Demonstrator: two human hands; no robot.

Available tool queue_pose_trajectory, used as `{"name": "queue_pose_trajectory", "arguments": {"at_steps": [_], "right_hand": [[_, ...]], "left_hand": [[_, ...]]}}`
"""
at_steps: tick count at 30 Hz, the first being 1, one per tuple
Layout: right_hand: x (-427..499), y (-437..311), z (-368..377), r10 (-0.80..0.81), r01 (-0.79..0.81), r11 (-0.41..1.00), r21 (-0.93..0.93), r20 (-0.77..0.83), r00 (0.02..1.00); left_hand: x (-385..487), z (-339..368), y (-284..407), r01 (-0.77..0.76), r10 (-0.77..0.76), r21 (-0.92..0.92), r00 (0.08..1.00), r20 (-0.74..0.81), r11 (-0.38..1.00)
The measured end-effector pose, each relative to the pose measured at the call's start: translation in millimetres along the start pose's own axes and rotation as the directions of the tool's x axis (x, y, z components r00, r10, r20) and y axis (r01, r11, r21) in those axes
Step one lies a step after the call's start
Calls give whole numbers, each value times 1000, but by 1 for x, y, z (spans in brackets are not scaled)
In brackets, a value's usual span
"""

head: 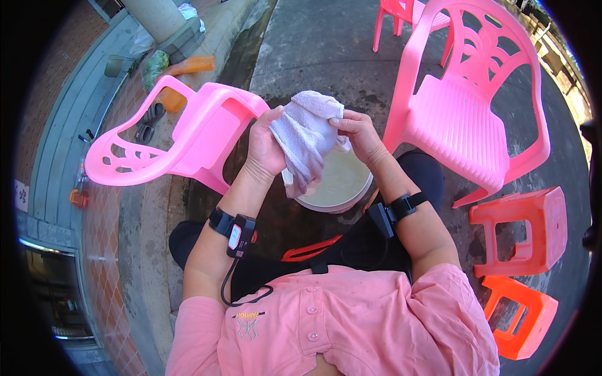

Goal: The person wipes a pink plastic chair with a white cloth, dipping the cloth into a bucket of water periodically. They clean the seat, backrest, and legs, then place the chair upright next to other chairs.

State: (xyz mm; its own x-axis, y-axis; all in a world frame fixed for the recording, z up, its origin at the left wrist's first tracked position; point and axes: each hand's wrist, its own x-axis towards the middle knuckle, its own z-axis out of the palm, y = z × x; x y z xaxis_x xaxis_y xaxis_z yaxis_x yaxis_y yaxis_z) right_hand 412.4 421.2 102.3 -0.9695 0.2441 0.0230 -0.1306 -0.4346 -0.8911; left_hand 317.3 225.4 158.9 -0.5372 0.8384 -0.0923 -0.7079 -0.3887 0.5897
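A pale terry cloth hangs between my two hands, over the left rim of a round white bucket that holds cloudy liquid. My left hand lies against the cloth's left side, its thumb up and its fingers mostly hidden behind the fabric. My right hand pinches the cloth's upper right edge between thumb and fingers. The cloth's lower end hangs in folds at the bucket's rim; whether it touches the liquid I cannot tell.
One pink plastic armchair stands tilted or lies at the left; another is close at the right. Red and orange plastic stools lie on their sides at the lower right. Grey shoes and an orange container are beyond the left chair.
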Motion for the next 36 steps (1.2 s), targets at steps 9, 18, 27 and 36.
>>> {"name": "queue_pose_trajectory", "arguments": {"at_steps": [9, 18, 27, 36], "right_hand": [[-1, -6, -17, -40, 67, 993, 93, -259, 965], [28, 55, -50, 308, -462, 429, -776, -355, 883], [17, 78, -52, 131, -518, 238, -822, -501, 855], [-3, 39, -33, -516, -79, -160, -984, 15, 857]], "left_hand": [[-16, -44, 6, 369, -137, 483, 883, -449, 794], [-25, -97, -31, 458, -74, 436, 751, -656, 774], [-63, -137, -53, 308, 290, 574, 629, -721, 759], [-64, -82, -10, -140, 590, 752, 717, -371, 644]]}}
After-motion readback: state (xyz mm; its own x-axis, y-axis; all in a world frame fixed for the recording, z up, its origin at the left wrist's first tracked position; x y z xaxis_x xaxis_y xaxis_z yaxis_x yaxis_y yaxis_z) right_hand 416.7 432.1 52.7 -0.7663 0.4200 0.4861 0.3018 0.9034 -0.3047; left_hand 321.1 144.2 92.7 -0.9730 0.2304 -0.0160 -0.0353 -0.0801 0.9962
